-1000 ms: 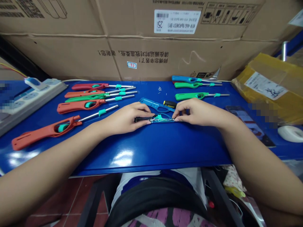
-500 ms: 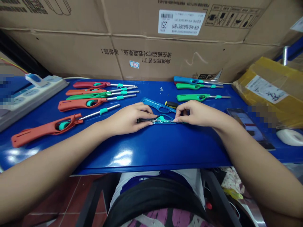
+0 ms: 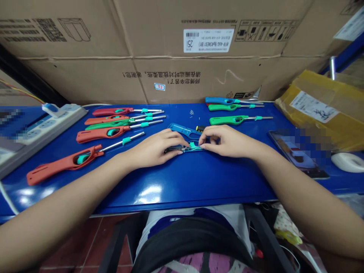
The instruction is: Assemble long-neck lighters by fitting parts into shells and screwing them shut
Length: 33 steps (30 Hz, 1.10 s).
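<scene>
In the head view, an opened gas lighter (image 3: pixel 194 148) lies low over the table, its teal trigger and thin pale wires exposed. My left hand (image 3: pixel 159 149) is closed around its dark inner end, fingertips beside the trigger. From the other side, my right hand (image 3: pixel 223 140) pinches at the wires and shell, and its fingers hide part of them. Just behind both hands rests a loose blue shell half (image 3: pixel 184 130). A yellow and black handle (image 3: pixel 200 129) sticks out behind my right fingers.
Several red and green lighters, the nearest an orange-red lighter (image 3: pixel 66 165), lie at left beside a power strip (image 3: pixel 42 131). More lighters, one a green lighter (image 3: pixel 227 120), lie back right. A phone (image 3: pixel 297 153), taped parcel (image 3: pixel 315 110) and cardboard box (image 3: pixel 165 45) border the table.
My right hand has shifted left along the opened lighter, closer to my left hand and the trigger. The left hand keeps its hold. The camera view has tilted slightly.
</scene>
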Tool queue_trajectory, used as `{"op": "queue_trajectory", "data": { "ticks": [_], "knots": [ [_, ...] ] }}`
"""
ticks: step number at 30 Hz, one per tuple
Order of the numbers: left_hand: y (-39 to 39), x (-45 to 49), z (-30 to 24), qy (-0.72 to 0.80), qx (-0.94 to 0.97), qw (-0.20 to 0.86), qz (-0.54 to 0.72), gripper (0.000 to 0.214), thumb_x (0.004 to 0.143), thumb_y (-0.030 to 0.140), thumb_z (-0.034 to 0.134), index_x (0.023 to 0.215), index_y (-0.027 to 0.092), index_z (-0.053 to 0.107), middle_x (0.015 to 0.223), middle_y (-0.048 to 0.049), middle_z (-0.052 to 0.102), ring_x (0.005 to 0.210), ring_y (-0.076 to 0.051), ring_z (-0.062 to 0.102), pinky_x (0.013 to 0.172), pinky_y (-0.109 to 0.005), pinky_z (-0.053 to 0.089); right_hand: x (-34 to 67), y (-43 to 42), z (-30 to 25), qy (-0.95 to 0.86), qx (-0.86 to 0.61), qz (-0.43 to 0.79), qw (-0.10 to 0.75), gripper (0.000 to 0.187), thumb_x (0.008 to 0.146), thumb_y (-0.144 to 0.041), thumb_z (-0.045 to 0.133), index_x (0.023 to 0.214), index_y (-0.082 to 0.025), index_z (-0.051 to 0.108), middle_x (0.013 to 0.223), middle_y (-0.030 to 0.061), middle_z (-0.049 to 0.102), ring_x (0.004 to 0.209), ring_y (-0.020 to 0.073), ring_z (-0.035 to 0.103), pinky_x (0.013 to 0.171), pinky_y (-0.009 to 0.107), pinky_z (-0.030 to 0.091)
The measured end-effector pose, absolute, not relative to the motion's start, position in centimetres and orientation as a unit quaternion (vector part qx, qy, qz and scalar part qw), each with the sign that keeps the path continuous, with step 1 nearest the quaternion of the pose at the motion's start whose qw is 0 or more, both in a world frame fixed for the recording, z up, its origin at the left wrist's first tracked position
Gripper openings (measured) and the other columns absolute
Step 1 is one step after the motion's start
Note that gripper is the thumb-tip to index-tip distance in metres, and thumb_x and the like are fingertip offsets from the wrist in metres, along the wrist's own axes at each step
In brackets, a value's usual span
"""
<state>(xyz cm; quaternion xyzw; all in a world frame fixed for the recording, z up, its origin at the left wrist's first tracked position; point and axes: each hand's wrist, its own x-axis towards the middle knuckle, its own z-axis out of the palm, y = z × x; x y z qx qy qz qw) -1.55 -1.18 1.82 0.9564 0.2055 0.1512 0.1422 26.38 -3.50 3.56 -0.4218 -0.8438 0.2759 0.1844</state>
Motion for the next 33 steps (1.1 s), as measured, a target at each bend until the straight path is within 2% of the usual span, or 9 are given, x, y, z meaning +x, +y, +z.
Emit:
{"op": "queue_trajectory", "data": {
  "ticks": [5,10,21,25,30,33],
  "knots": [
    [-1.20,-1.57,1.75,0.203,0.957,0.144,0.149,0.027,0.105,0.027,0.054,0.127,0.020,0.067,0.127,-0.0098,0.067,0.116,-0.023,0.059,0.104,-0.039,0.047,26.19,-3.45,3.36,-0.830,-0.431,0.314,0.165,0.014,0.088,-0.029,0.065,0.092,-0.016,0.071,0.065,-0.0033,0.055,0.055,0.0105,0.043,0.056,0.025,0.034],
    [-1.33,-1.48,1.81,0.207,0.955,0.151,0.150,0.026,0.104,0.026,0.054,0.126,0.018,0.067,0.127,-0.0107,0.067,0.116,-0.024,0.059,0.104,-0.040,0.047,26.21,-3.35,3.36,-0.825,-0.436,0.325,0.156,0.016,0.088,-0.033,0.066,0.090,-0.017,0.069,0.062,-0.0045,0.052,0.054,0.0102,0.042,0.054,0.024,0.034],
    [-1.34,-1.39,1.73,0.212,0.948,0.176,0.157,0.028,0.103,0.026,0.054,0.126,0.019,0.068,0.127,-0.0107,0.068,0.117,-0.025,0.059,0.106,-0.041,0.047,26.44,-3.13,3.00,-0.840,-0.399,0.329,0.162,0.014,0.089,-0.030,0.067,0.094,-0.017,0.069,0.072,-0.0019,0.059,0.059,0.0103,0.046,0.057,0.024,0.037],
    [-1.32,-1.37,1.65,0.213,0.946,0.182,0.162,0.028,0.103,0.027,0.055,0.125,0.019,0.069,0.126,-0.0111,0.068,0.117,-0.025,0.059,0.107,-0.042,0.046,26.37,-3.10,2.86,-0.849,-0.390,0.314,0.169,0.015,0.090,-0.028,0.065,0.100,-0.018,0.070,0.085,0.0016,0.067,0.063,0.0109,0.049,0.060,0.024,0.039],
    [-1.33,-1.31,1.66,0.213,0.943,0.193,0.169,0.025,0.102,0.027,0.056,0.122,0.020,0.070,0.125,-0.0105,0.069,0.117,-0.024,0.060,0.108,-0.042,0.046,26.41,-3.05,2.95,-0.861,-0.370,0.304,0.169,0.014,0.092,-0.029,0.062,0.097,-0.019,0.071,0.094,0.0040,0.071,0.073,0.0140,0.056,0.064,0.026,0.042],
    [-1.34,-1.35,1.67,0.209,0.945,0.184,0.168,0.026,0.103,0.026,0.056,0.123,0.020,0.071,0.125,-0.0099,0.069,0.117,-0.024,0.060,0.107,-0.041,0.046,26.41,-3.07,2.91,-0.857,-0.376,0.310,0.169,0.016,0.092,-0.031,0.064,0.101,-0.019,0.070,0.092,0.0030,0.070,0.068,0.0125,0.053,0.062,0.026,0.041]
  ]
}}
